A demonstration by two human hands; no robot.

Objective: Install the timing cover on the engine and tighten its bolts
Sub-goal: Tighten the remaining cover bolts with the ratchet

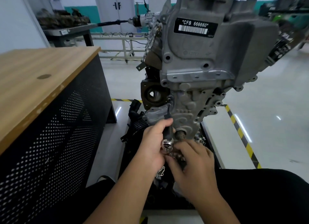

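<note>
While the left hand (153, 145) grips a black-handled chrome ratchet (167, 137), right hand (192, 163) fingers seemingly pinch its socket.

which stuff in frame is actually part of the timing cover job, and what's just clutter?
In use:
- engine
- timing cover
- ratchet wrench, gripped by left hand
- right hand, fingers curled at the ratchet head

Lying about:
- wooden-topped cabinet
- gasket on the stand
- bench with parts at the back

Wood-topped cabinet (41, 76) at left – perforated black side, double doors (115, 8) behind, hazard-striped floor tape (240, 132)
</note>
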